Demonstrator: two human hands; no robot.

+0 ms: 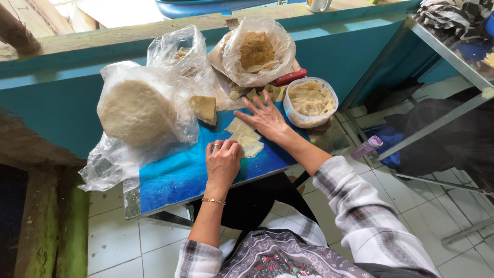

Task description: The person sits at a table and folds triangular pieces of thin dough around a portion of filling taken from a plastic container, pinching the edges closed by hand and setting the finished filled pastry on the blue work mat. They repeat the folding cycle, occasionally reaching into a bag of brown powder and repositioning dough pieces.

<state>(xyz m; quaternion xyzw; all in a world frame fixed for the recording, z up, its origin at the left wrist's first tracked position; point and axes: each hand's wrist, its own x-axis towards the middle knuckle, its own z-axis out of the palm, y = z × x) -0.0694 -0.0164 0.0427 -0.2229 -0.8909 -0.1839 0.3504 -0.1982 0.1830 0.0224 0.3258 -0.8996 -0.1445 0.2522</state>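
The left hand [223,160] lies palm-down, fingers curled over the near end of the wrappers [245,136], gripping nothing. The pale strip runs from 5 o'clock up to 11 on the blue board [175,177]. At its 1 o'clock, the right hand [265,117] rests open and flat on the far end, beside the tub [310,102].

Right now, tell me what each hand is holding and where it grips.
Nothing is gripped. The left hand rests curled on the edge of a pale wrapper sheet; the right hand lies flat, fingers spread, on the sheets' far end.
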